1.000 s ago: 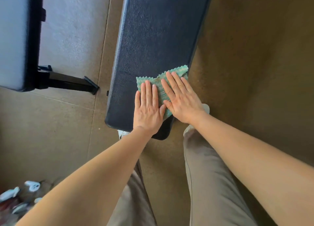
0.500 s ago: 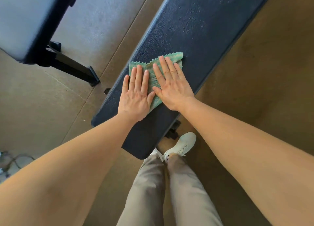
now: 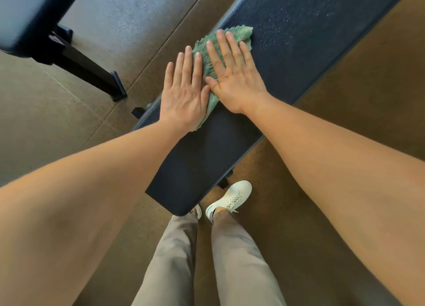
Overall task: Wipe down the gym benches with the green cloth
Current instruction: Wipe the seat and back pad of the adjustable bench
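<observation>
A dark blue padded gym bench [image 3: 305, 52] runs diagonally from the lower centre to the upper right. The green cloth [image 3: 240, 33] lies on its pad, bunched and partly covered. My left hand [image 3: 184, 94] and my right hand [image 3: 234, 75] lie flat on the cloth side by side, fingers stretched out, pressing it onto the pad. The left hand sits at the bench's left edge. Small droplets [image 3: 287, 27] speckle the pad beyond the cloth, while the near end looks dry.
A second bench [image 3: 20, 13] stands at the upper left, its black leg and foot [image 3: 92, 75] reaching across the brown mat floor toward the first bench. My legs in beige trousers and a white shoe [image 3: 232, 197] stand at the bench's near end.
Both hands have pushed the cloth further along the bench, away from the near end. The view has swung, so more of the near end and my feet show.
</observation>
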